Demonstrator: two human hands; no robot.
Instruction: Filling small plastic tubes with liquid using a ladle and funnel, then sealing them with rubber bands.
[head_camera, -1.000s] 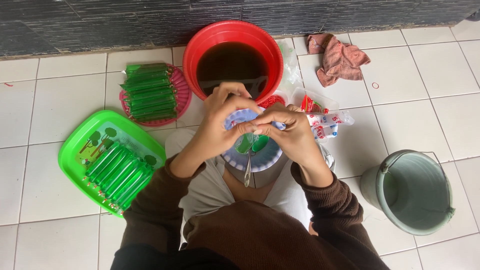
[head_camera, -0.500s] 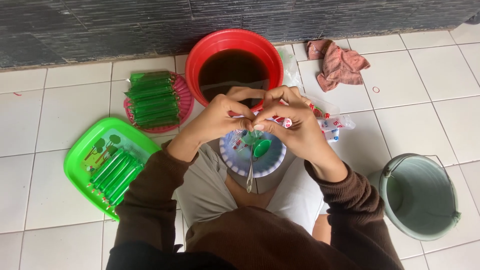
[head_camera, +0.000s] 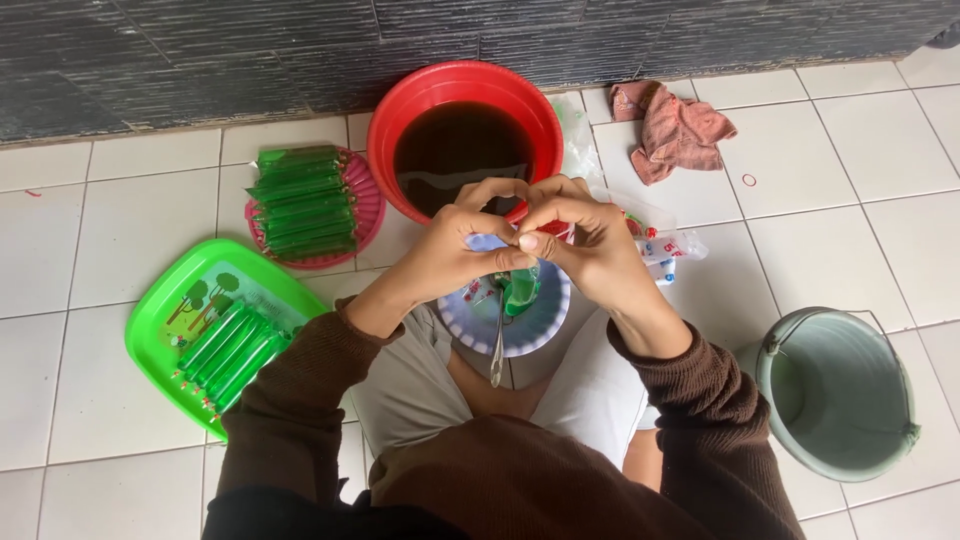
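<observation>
Both hands meet over the small patterned bowl (head_camera: 505, 320): left hand (head_camera: 455, 250) and right hand (head_camera: 590, 245) are closed, fingertips pinching the top of a green liquid-filled plastic pouch (head_camera: 520, 290) hanging into the bowl. Risk: grip slips, pouch spills onto lap. Fingers hide the pouch's neck; can't tell whether it's knotted or banded. Spoon (head_camera: 497, 340) partly hidden.

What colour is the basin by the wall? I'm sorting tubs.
Red basin, holding dark liquid; head view shows it.

Two basins (head_camera: 385, 140) (head_camera: 900, 450), two trays (head_camera: 150, 330) (head_camera: 365, 205)
</observation>
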